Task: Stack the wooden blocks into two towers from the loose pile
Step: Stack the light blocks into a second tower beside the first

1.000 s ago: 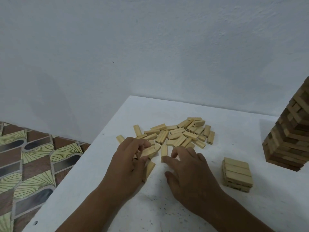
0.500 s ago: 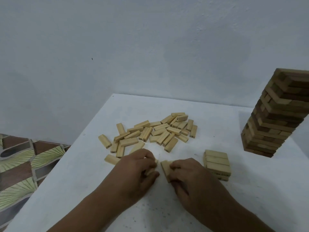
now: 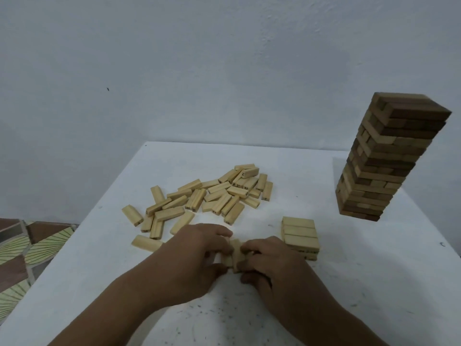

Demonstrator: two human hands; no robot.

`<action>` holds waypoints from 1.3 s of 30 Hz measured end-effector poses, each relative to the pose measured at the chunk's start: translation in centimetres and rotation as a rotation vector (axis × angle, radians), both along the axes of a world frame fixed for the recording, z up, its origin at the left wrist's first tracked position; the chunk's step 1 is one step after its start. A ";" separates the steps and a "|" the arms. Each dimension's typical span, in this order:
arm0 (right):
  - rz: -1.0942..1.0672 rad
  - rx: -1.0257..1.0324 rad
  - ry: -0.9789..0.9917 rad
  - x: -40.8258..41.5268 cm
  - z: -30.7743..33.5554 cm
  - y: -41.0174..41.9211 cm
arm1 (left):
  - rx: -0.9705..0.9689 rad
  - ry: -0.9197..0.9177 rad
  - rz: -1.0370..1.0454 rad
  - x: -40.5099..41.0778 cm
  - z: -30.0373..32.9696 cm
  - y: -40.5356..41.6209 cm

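Overhead, a speckled white table [image 3: 324, 295] meets a pale wall [image 3: 224, 58], patterned floor [image 3: 22, 248] left

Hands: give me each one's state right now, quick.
Left hand: fingers curled round the light wooden blocks gathered between both hands.
Right hand: fingers curled on the same blocks from the other side.

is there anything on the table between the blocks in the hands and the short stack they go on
Nothing visible. The gathered blocks, gripped by the left hand and right hand, sit just left of the short stack, with only bare white table between.
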State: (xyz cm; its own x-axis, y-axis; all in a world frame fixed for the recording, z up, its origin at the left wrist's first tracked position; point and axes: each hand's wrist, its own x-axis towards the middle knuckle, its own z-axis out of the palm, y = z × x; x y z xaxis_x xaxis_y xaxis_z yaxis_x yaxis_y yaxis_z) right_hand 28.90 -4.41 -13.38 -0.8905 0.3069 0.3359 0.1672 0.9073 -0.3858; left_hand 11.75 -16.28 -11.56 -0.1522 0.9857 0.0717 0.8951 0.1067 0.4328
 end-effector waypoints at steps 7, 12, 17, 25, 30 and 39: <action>0.020 -0.126 0.021 0.2 -0.1 0.1 | 0.100 0.067 0.027 -0.1 -0.9 -0.4; 0.015 -0.159 0.021 0.1 -0.1 0.4 | 0.143 0.022 0.040 0.2 -1.1 -0.7; -0.019 -0.184 -0.023 0.1 0.0 0.6 | 0.150 0.014 0.036 0.6 -1.1 -0.8; -0.003 -0.255 -0.102 -0.8 0.6 0.5 | 0.198 -0.022 0.064 0.8 -1.1 -0.7; -0.021 -0.273 -0.075 -0.5 1.2 0.1 | 0.208 -0.083 0.118 1.3 -0.9 -0.8; -0.061 -0.259 0.070 2.0 4.4 1.9 | 0.373 -0.137 0.130 3.3 1.6 1.1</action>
State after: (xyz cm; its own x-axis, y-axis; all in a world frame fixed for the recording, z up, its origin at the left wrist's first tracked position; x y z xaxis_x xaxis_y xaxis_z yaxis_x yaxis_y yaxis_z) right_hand 30.85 -2.47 -9.01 -0.8452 0.4425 0.2997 0.1829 0.7663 -0.6159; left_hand 15.07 -15.13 -9.92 -0.3068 0.8678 0.3910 0.8162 0.0285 0.5771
